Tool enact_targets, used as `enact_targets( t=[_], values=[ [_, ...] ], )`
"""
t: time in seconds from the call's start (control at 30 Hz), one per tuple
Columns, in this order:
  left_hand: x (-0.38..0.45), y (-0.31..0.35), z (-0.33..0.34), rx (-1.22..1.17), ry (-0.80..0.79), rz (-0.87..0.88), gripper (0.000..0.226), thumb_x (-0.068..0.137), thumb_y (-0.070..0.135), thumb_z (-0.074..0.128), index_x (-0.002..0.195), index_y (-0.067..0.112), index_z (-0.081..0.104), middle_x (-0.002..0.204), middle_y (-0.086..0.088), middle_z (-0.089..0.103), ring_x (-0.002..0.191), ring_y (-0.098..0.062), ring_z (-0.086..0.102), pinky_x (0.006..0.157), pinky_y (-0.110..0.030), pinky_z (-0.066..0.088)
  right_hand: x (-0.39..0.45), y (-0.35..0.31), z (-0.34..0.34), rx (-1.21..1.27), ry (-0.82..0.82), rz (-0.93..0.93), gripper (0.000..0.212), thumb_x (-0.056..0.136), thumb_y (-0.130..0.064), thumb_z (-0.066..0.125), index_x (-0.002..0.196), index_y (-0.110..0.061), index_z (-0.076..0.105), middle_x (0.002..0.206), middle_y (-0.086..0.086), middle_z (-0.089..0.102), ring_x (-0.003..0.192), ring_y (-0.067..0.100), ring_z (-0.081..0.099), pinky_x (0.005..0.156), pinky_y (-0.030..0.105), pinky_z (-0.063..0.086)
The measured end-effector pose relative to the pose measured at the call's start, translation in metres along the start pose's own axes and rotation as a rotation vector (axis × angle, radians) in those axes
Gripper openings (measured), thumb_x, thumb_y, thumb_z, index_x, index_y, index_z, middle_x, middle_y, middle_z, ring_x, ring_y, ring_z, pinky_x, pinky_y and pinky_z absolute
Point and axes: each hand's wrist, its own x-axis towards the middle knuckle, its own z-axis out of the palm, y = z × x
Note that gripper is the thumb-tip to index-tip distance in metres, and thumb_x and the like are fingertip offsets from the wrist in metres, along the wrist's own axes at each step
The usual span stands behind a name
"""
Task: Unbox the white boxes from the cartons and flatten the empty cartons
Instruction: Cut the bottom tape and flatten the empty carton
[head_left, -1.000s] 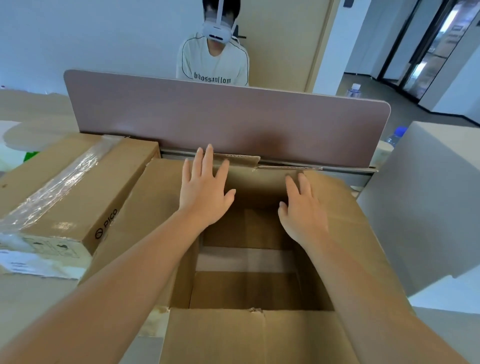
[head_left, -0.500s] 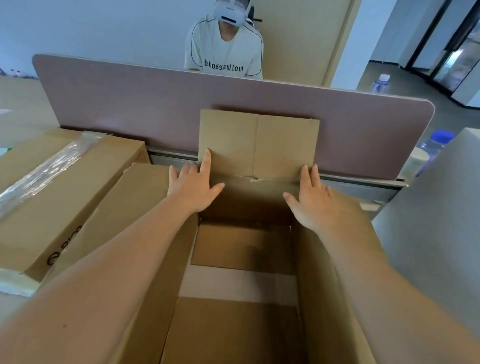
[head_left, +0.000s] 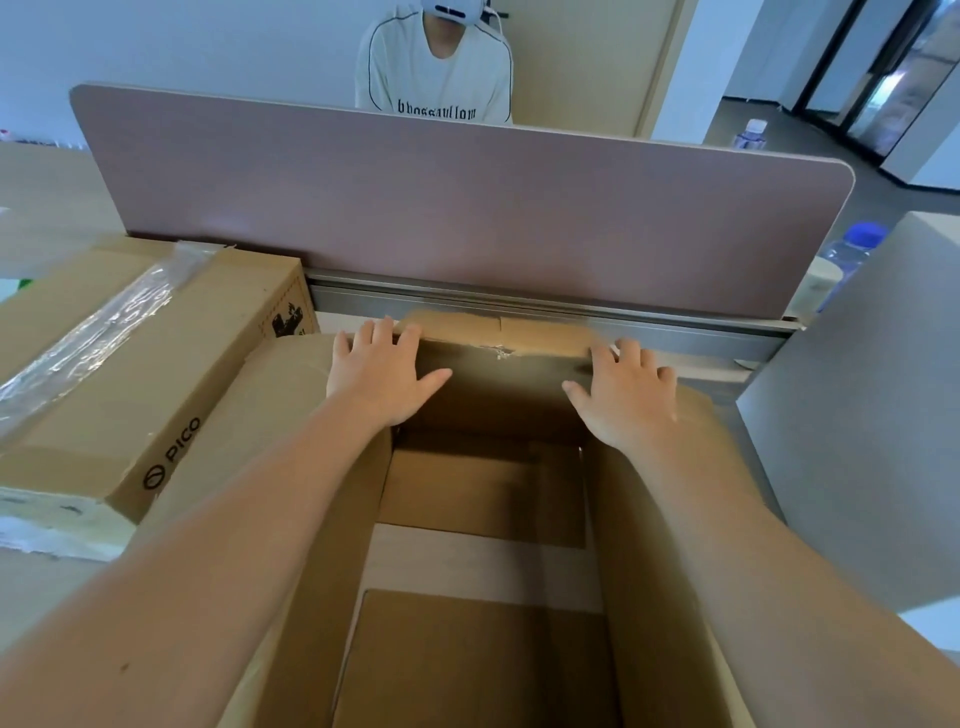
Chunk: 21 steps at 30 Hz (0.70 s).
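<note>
Mauve panelling forms the desk divider (head_left: 467, 218), the broadest thing in view and the mark for everything else. Just in front of it lies the open carton (head_left: 483, 545), empty, its bottom flaps parted over a pale strip of desk. This carton's far flap (head_left: 498, 335) is folded outward and down toward the divider's metal base rail. To the left of the open carton, also against the divider's foot, sits a sealed carton (head_left: 130, 374) printed PICO, with clear tape along its top. Right of the divider's end stands a grey slab (head_left: 872, 415), with a blue-capped bottle (head_left: 852, 249) peeking behind it. Beyond the divider sits a person in a white shirt (head_left: 436, 67). The left hand (head_left: 379, 374) lies flat, fingers spread, on the open carton's far left corner; the right hand (head_left: 623, 395) lies flat, fingers spread, on its far right corner.
</note>
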Motion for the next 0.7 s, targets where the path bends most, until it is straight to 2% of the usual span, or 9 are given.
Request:
enact_targets(
  t=[0.1, 0.23, 0.5, 0.7],
  values=[
    [-0.008, 0.001, -0.004, -0.018, -0.001, 0.046, 0.065, 0.094, 0.055, 0.03, 0.147, 0.018, 0.021, 0.156, -0.012, 0.013, 0.144, -0.03, 0.009, 0.116, -0.046, 0.009, -0.013, -0.002, -0.003, 0.042, 0.012, -0.015, 0.056, 0.096, -0.043, 0.039, 0.143, -0.015, 0.028, 0.149, 0.011, 0.025, 0.137, 0.031, 0.026, 0.111, 0.043, 0.025],
    [-0.036, 0.006, -0.01, -0.063, -0.052, 0.101, 0.063, 0.096, 0.051, 0.032, 0.147, 0.016, 0.023, 0.155, -0.011, 0.015, 0.144, -0.028, 0.011, 0.117, -0.043, 0.01, -0.045, -0.006, -0.006, 0.114, -0.023, -0.011, 0.055, 0.097, -0.038, 0.038, 0.144, -0.012, 0.026, 0.153, 0.01, 0.021, 0.141, 0.029, 0.02, 0.114, 0.041, 0.02],
    [-0.12, 0.014, -0.026, -0.108, -0.107, 0.176, 0.059, 0.096, 0.048, 0.035, 0.146, 0.017, 0.026, 0.153, -0.007, 0.024, 0.143, -0.025, 0.015, 0.116, -0.04, 0.015, -0.117, -0.011, -0.021, 0.219, -0.051, -0.048, 0.048, 0.099, -0.034, 0.037, 0.14, -0.01, 0.034, 0.143, 0.01, 0.037, 0.132, 0.027, 0.035, 0.107, 0.038, 0.032],
    [-0.206, 0.02, -0.03, -0.206, -0.086, 0.154, 0.063, 0.093, 0.052, 0.04, 0.145, 0.018, 0.029, 0.15, -0.002, 0.031, 0.14, -0.02, 0.022, 0.114, -0.037, 0.02, -0.188, -0.004, -0.015, 0.271, -0.086, -0.144, 0.049, 0.099, -0.035, 0.037, 0.142, -0.011, 0.033, 0.145, 0.009, 0.036, 0.133, 0.025, 0.035, 0.109, 0.036, 0.032]
  ],
)
